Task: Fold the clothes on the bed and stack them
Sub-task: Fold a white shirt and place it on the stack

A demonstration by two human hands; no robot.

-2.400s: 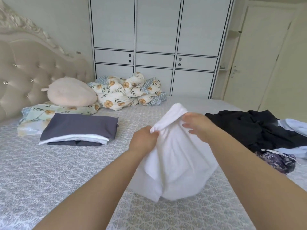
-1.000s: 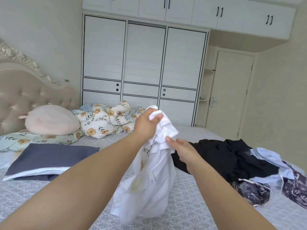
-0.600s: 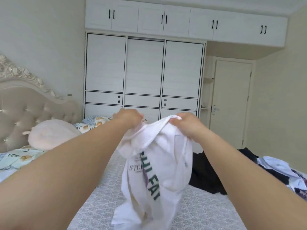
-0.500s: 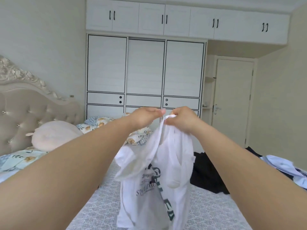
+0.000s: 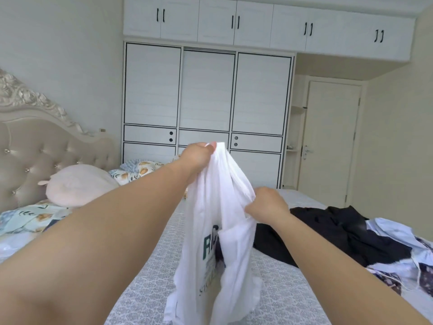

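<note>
A person stands at a bed [image 5: 150, 277] covered in a grey patterned spread, seen from a head-worn camera, both bare forearms reaching forward. The left hand [image 5: 198, 156] is raised high, its fingers pinching the top edge of a white T-shirt [image 5: 210, 231] that hangs down in loose folds above the bed. The right hand [image 5: 264, 204] sits lower and to the right, its fingers curled around a bunch of the same shirt's fabric at its side. Dark green printed lettering shows partly on the shirt's front. To the right on the bed lies a crumpled black garment [image 5: 328, 233], with a pale blue garment [image 5: 393, 233] and a dark floral-patterned piece [image 5: 426, 277] just beyond it near the frame's edge. On the left, a round pink pillow [image 5: 79, 184] rests against a tufted beige headboard [image 5: 46, 148], with a floral quilt [image 5: 138, 168] bundled behind it. A white wardrobe [image 5: 208, 99] with black trim fills the far wall, beside a closed cream door [image 5: 328, 141].
</note>
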